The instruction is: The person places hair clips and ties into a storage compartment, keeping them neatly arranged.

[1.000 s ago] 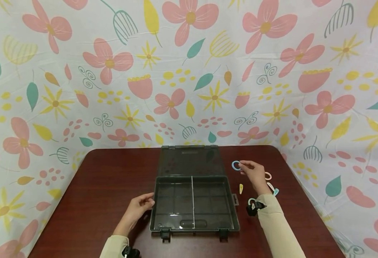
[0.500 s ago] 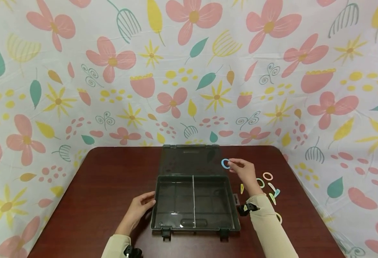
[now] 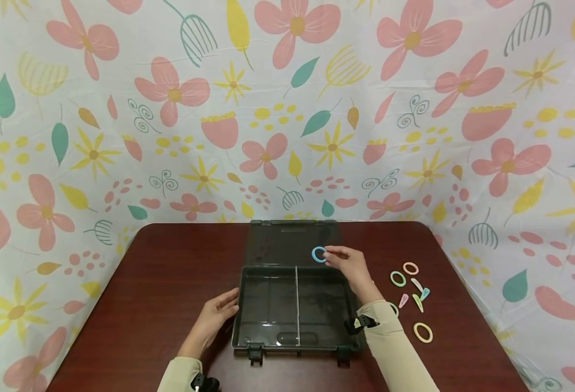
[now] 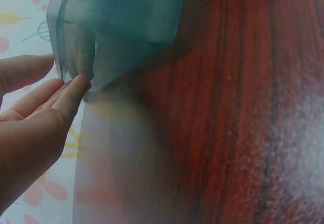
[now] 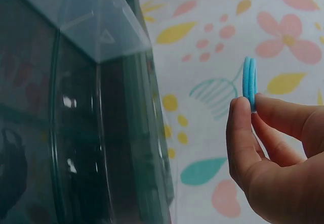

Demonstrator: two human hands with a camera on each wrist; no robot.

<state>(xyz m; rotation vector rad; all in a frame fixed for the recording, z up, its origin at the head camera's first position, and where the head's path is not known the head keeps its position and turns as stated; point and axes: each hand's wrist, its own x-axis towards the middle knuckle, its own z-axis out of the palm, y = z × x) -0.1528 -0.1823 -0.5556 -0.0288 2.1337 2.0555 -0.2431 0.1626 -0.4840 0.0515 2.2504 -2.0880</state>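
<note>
A light blue hair tie [image 3: 319, 254] is pinched between thumb and fingertips of my right hand [image 3: 350, 268], held up over the back of the plastic box. The right wrist view shows the hair tie [image 5: 249, 84] edge-on, with a ribbed surface. The dark see-through box [image 3: 269, 347] lies with its lid [image 3: 277, 242] folded back; a pale divider [image 3: 297, 305] splits it into two compartments, with nothing seen inside. My left hand [image 3: 213, 318] rests its fairly straight fingers against the box's left side. In the left wrist view, those fingers [image 4: 76, 90] touch the box's wall [image 4: 121, 27].
Right of the box lie several hair ties, among them a peach one [image 3: 410, 264], a green one [image 3: 391, 279] and a cream one [image 3: 416, 333]. Between them are hair clips, including a pink one [image 3: 403, 300] and a lime one [image 3: 417, 303]. A floral cloth [image 3: 268, 81] hangs behind the table.
My right hand has carried the blue hair tie leftward from the table's right part to over the box, uncovering more ties and clips. The left hand stays at the box's side.
</note>
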